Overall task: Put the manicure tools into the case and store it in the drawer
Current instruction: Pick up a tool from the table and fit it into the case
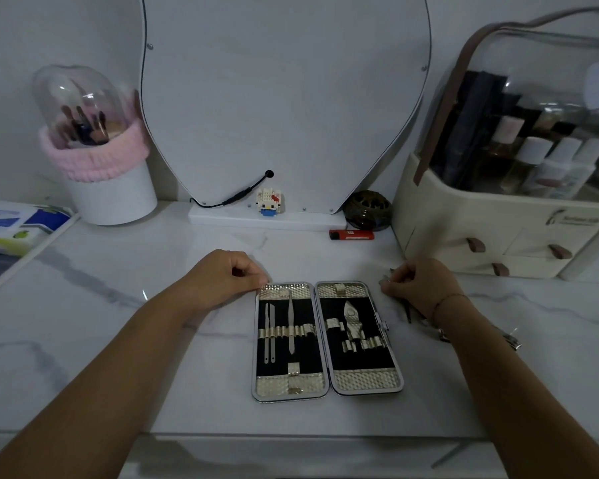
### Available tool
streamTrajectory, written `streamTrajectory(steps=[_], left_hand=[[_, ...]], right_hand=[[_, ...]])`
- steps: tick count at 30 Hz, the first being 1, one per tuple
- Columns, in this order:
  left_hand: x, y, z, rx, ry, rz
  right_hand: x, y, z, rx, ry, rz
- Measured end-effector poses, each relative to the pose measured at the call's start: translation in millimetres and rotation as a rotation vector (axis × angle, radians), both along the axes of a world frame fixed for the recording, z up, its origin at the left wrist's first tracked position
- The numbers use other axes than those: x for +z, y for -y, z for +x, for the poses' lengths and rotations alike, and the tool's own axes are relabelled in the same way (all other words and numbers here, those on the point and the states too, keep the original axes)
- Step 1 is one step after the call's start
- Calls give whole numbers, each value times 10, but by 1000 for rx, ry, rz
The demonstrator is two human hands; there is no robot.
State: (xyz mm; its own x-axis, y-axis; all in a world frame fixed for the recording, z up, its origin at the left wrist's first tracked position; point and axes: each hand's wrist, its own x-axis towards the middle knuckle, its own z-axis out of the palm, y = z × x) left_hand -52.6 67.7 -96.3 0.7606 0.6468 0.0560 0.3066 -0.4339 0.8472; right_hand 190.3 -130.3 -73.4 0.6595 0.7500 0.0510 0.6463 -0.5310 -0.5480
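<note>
An open manicure case [327, 383] lies flat on the marble tabletop, black inside with gold trim. Its left half holds two thin tools [269, 331] and a long file [291, 323] under elastic loops. In the right half sits a cuticle nipper [351, 321]. My left hand [227, 276] rests curled at the case's top left corner, touching its edge. To the right of the case, my right hand [417, 283] is closed on a small metal tool [386, 278] at its fingertips. More loose tools [410, 314] lie on the table, partly hidden under my right wrist.
A cream cosmetics organiser [498, 236] with small drawers stands at the right. A red lighter [351, 234], a dark round jar [369, 209] and a toy figure [269, 202] sit by the mirror base. A white brush holder [111, 191] and a wipes pack [18, 223] are at the left.
</note>
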Motion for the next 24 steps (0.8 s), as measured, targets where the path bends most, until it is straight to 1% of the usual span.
streamTrajectory(steps=[7,10,13,16,20,24], left_hand=[[-22,-7,6,-2,30,-18],[-11,-2,13,2,36,-35],[-11,-16,13,-7,19,-7],[-19,-29,13,-1,6,6],[-14,-9,16,-5,7,5],[-24,-21,11,0,4,-1]], right_hand=[[-3,55,22,-43,3,89],[17,157,28,-50,64,42],[-37,237,20,-83,103,-34],[-69,249,8,-118,72,-32],[-76,221,-11,-101,54,-28],[-85,244,-32,-110,8,34]])
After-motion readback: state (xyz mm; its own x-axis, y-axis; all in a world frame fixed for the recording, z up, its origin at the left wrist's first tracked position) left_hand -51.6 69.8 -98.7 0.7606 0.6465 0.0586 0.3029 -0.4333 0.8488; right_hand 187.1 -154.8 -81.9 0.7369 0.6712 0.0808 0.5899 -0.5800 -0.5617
